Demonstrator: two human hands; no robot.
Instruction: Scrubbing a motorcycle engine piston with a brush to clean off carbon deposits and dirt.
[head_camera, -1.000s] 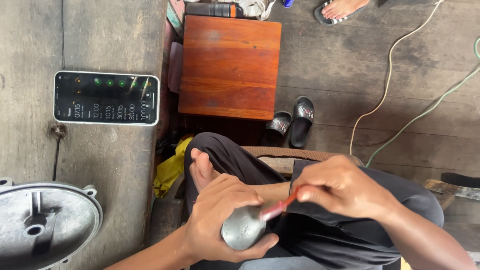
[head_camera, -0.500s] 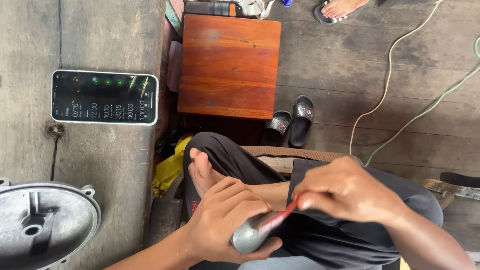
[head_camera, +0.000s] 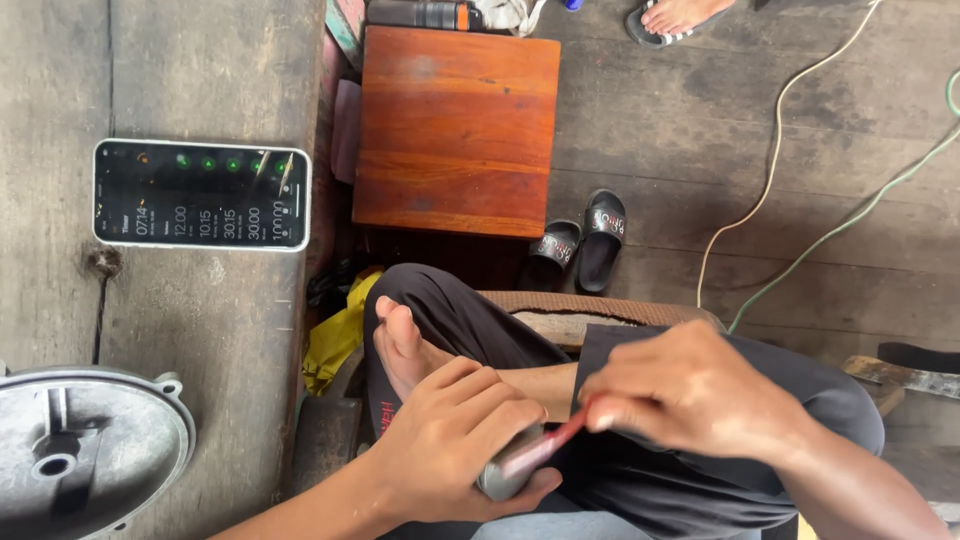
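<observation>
Head view. I read the main risk as slippage: the grey metal part (head_camera: 505, 472) is small and rounded, and it sits only in the curl of the left hand (head_camera: 455, 445), over the lap rather than over the worktop (head_camera: 215, 320). A hard stroke from the red-handled tool (head_camera: 555, 443) could push the part out past the left fingertips, and it would drop between the legs toward the floor. A second risk, as I judge it: the tool tip works just beside the left thumb, so a skid off the curved metal would run into skin.

Pose. The left hand lies palm-up under the part, fingers (head_camera: 490, 395) closed over its top, thumb beneath; it grips the part firmly. The right hand (head_camera: 690, 395) comes in from the right side, knuckles up, fingers pinched shut on the tool handle, which slants down to the part. The tool's working end is hidden behind the left fingers.

Beyond the left knuckles, a phone (head_camera: 200, 195) lies on the worktop; a round metal cover (head_camera: 85, 460) lies well apart, outboard of the left wrist.
</observation>
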